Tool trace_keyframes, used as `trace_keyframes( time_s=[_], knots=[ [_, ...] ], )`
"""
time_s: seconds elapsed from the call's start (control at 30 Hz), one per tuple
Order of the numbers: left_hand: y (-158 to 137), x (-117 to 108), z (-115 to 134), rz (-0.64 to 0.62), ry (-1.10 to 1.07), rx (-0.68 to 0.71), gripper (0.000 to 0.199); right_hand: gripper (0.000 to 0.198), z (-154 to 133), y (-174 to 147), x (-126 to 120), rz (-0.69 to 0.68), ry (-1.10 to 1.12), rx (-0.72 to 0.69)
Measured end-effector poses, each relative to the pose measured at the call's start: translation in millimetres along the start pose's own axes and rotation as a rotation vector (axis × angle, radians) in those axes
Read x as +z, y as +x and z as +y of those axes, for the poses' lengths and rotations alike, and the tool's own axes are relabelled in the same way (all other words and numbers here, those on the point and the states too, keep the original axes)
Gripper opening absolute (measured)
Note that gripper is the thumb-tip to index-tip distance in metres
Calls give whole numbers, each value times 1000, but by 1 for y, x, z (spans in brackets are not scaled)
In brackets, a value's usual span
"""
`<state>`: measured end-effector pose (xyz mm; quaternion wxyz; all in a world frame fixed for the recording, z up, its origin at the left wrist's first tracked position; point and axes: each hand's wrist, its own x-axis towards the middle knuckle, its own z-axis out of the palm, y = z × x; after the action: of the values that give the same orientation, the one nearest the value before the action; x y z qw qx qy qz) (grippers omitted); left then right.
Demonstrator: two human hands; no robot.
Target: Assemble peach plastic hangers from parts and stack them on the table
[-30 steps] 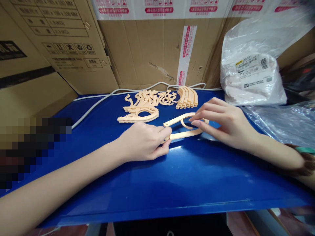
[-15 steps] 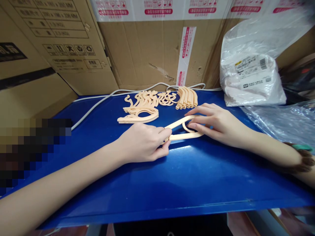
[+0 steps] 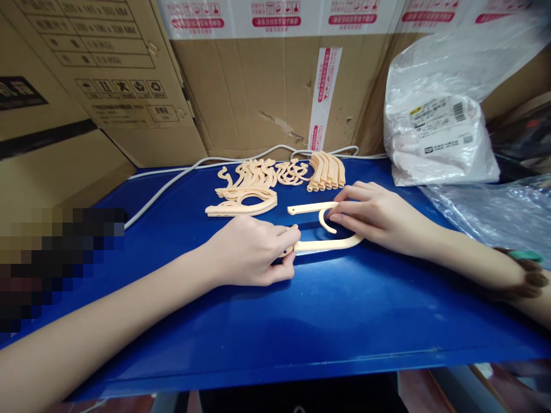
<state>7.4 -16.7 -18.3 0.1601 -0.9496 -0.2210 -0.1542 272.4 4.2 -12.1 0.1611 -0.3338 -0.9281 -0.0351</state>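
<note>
Above the blue table, parts of a cream plastic folding hanger [image 3: 325, 245] lie between my hands. My left hand [image 3: 258, 249] pinches the left end of the lower curved arm, with a small jointed piece partly hidden by the fingers. My right hand [image 3: 374, 215] has its fingers closed on the right side, holding the upper hanger arm [image 3: 307, 208], whose holed left end stands free. A curved hook [image 3: 323, 220] shows just left of the right fingertips. Beyond my left hand, folded hangers [image 3: 245, 203] lie stacked.
Behind them lie a pile of wavy parts [image 3: 253, 172], several hooks [image 3: 293, 171] and a row of curved arms [image 3: 327, 171]. A white cable [image 3: 172, 182] runs along the back. Cardboard boxes [image 3: 258, 86] stand behind; a white plastic bag [image 3: 439, 132] sits at the right.
The upper hanger arm's left end has come away from my left fingers, opening a gap between it and the lower arm. My right hand has shifted slightly right; the left hand stays nearly still.
</note>
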Motion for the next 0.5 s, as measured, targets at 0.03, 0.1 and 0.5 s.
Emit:
trace_keyframes(
  time_s=[0.03,0.1,0.5],
  knots=[
    [0,-1,0,-2,1,12,17,29,1,0,0,1,1,0],
    [1,-3,1,-19,-11,34,16,29,2,0,1,-4,2,1],
    [6,-5,-2,-109,-115,109,8,30,5,1,2,-48,-8,44]
  ],
)
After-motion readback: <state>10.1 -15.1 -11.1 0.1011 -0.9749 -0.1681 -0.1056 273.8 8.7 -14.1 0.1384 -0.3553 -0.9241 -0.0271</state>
